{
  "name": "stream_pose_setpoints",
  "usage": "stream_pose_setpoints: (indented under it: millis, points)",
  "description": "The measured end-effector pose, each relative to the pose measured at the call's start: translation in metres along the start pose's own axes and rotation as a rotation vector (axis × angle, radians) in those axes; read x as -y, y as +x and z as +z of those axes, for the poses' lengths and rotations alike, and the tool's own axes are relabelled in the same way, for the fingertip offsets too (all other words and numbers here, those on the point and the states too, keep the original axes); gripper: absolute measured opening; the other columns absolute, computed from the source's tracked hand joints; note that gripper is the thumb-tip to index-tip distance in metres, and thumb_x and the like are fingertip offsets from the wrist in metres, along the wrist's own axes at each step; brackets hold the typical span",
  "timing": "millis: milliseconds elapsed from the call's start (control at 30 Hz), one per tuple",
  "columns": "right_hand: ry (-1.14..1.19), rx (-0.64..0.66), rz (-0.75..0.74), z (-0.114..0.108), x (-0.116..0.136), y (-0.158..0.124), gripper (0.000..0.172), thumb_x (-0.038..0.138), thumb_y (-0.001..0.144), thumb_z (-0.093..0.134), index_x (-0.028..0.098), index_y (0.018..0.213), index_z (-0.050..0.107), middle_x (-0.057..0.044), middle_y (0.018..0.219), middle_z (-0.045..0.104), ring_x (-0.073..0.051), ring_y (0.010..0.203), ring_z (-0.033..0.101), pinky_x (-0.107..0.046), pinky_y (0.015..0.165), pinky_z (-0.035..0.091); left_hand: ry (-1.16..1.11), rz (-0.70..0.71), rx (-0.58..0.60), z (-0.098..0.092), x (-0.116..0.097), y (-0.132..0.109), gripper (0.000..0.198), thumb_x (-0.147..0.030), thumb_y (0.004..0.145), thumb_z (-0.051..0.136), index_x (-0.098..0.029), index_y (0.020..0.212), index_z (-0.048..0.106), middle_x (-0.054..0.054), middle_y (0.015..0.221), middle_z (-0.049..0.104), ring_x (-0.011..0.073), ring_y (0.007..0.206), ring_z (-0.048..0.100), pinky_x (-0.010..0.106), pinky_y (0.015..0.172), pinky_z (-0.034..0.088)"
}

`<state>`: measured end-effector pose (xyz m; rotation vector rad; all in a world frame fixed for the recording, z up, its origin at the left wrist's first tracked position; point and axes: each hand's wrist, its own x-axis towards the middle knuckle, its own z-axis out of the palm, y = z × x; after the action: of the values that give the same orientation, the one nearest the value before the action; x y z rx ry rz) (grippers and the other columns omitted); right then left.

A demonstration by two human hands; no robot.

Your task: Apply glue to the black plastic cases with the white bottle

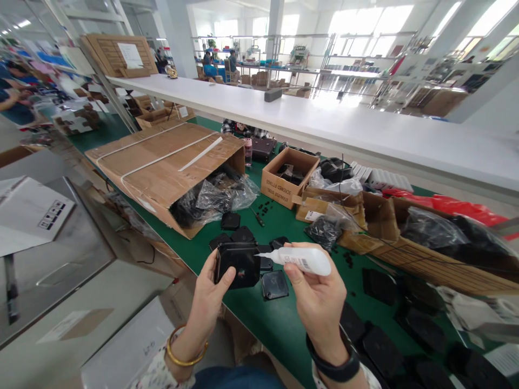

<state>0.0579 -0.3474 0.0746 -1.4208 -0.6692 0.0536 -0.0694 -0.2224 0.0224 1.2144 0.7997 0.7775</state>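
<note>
My left hand (pixel 208 300) grips a square black plastic part (pixel 238 265) upright over the near edge of the green table (pixel 279 324). My right hand (pixel 318 297) holds a small white glue bottle (pixel 304 259) sideways, its nozzle tip touching the top right of that part. A gold bangle sits on my left wrist, a black band on my right. Several similar black parts (pixel 274 284) lie flat on the table just beyond and below my hands.
A large cardboard box (pixel 162 162) lies on its side at left with bagged black parts spilling out. A small open carton (pixel 287 175) stands behind; more cartons and bags are at right (pixel 430 237). A long white shelf (pixel 324 124) runs above. People work far back.
</note>
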Motion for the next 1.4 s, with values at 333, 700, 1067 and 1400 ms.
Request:
stream_pose_setpoints:
  millis: [333,700,1067,1400]
  points:
    - [-0.056,0.049,-0.071,0.000,0.007,0.004,0.019,0.024,0.084,0.068,0.023,0.103,0.064,-0.007,0.098,0.065,-0.022,0.088,0.063,-0.034,0.076,0.051,-0.003,0.004,0.000,0.001,0.003,0.002,0.062,-0.041,0.072,0.075,-0.020,0.127,0.054,0.008,0.134,0.056,0.0282,0.130,0.045,0.039,0.110,0.037]
    - [-0.155,0.079,-0.168,0.000,0.011,0.005,0.019,0.027,0.084,0.068,0.023,0.102,0.065,-0.006,0.098,0.065,-0.023,0.091,0.060,-0.035,0.080,0.047,0.028,-0.012,-0.015,0.000,0.000,0.003,0.068,-0.045,0.071,0.075,-0.019,0.129,0.052,0.009,0.133,0.057,0.0288,0.130,0.045,0.039,0.110,0.037]
    - [-0.041,-0.020,-0.108,0.004,-0.001,-0.002,0.026,0.033,0.081,0.072,0.020,0.102,0.068,-0.010,0.100,0.067,-0.026,0.089,0.065,-0.035,0.076,0.053,0.027,-0.035,-0.068,-0.006,0.001,0.005,0.075,-0.052,0.065,0.077,-0.018,0.127,0.053,0.012,0.135,0.055,0.0325,0.133,0.041,0.045,0.113,0.033]
    - [-0.265,0.098,-0.361,-0.002,0.012,0.001,0.020,0.030,0.087,0.065,0.020,0.105,0.063,-0.007,0.098,0.065,-0.021,0.092,0.061,-0.031,0.081,0.050,0.048,0.013,-0.053,-0.006,0.002,0.003,0.073,-0.049,0.070,0.074,-0.015,0.130,0.051,0.014,0.137,0.053,0.0320,0.132,0.042,0.045,0.113,0.031]
